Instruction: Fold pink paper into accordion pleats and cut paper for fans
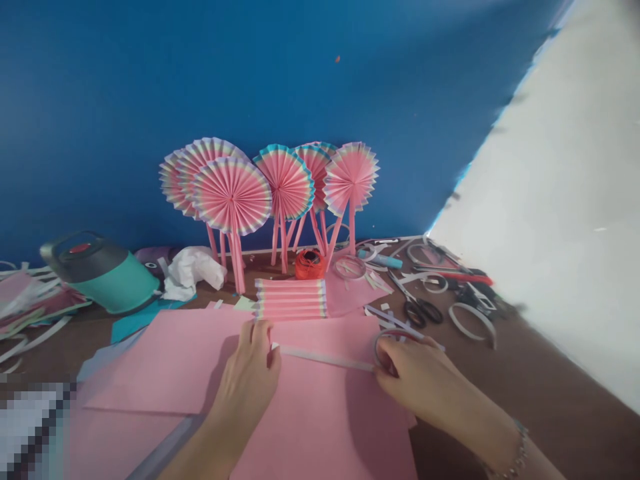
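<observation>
The left hand (247, 377) is pinching the end of a white tape strip (325, 359) — running just above pink paper (320, 427) — while the right hand (415, 377) is curling closed around a tape roll (385, 335).

"Straight ahead?"
"A deep blue wall (280, 80), smooth, slightly paler toward the top."
"Any marks on it?"
"Just one tiny orange speck (337, 59), high up."
"And off to the right?"
"A white slanted surface (550, 200), ragged and blurred along the blue edge."
"Underneath?"
"A brown tabletop (505, 400), running toward the lower right."
"Light?"
"Soft and even, brightest on the white, with only faint shadows across the brown."
</observation>
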Action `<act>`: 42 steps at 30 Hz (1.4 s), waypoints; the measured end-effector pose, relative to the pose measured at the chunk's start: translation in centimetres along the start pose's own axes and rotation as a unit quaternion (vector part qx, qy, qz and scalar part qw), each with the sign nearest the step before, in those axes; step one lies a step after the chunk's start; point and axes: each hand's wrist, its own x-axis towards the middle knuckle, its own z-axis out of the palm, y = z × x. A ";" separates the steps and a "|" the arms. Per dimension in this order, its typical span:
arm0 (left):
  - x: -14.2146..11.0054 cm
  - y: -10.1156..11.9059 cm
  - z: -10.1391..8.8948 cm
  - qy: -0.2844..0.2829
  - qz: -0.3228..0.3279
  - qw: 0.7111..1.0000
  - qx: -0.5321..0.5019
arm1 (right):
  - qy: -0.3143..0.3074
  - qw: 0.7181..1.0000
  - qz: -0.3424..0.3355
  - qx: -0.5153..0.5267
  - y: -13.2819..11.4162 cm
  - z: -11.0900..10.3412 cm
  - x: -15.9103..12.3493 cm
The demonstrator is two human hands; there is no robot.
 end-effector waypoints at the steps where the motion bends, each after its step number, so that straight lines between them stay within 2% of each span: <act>1: 0.0 0.0 0.0 0.001 0.003 1.000 -0.002 | -0.003 1.000 0.002 0.000 0.0 0.0 0.0; 9: 0.1 -1.1 0.6 0.033 0.033 0.999 -0.022 | -0.009 1.000 0.012 -0.015 -0.1 -0.6 0.0; 11: 0.0 -1.2 0.6 0.057 0.046 0.997 -0.019 | -0.009 1.000 0.014 -0.009 -0.3 -0.9 0.0; 13: -0.3 -1.0 0.5 0.095 0.093 0.991 -0.018 | -0.014 1.000 0.016 -0.003 -0.4 -1.2 -0.1; 15: -1.0 -0.8 0.5 0.110 0.176 0.978 -0.011 | -0.014 1.000 0.015 0.004 -0.6 -1.4 -0.2; 17: -1.8 -0.8 0.7 0.081 0.257 0.963 0.022 | -0.009 1.000 0.013 0.011 -0.7 -1.5 -0.3; 19: -2.7 -0.9 1.2 0.041 0.295 0.951 0.081 | -0.009 1.000 0.014 0.012 -0.7 -1.4 -0.4; 25: -3.7 -1.1 2.8 0.019 0.281 0.939 0.195 | -0.001 1.000 0.023 0.014 -0.4 -1.1 -0.4; 29: -3.5 -0.1 2.8 0.040 0.275 0.932 0.234 | 0.021 1.000 0.020 0.010 -0.1 -1.4 -0.7; 32: -3.4 0.5 2.7 0.048 0.272 0.930 0.241 | 0.006 1.000 0.016 -0.003 -0.1 -1.9 -1.1; 37: -3.3 0.8 2.5 0.026 0.279 0.929 0.243 | -0.024 1.000 -0.001 -0.004 -0.1 -2.5 -1.8; 42: -3.3 1.0 2.2 0.015 0.279 0.929 0.245 | -0.025 1.000 -0.014 -0.012 0.0 -2.6 -2.1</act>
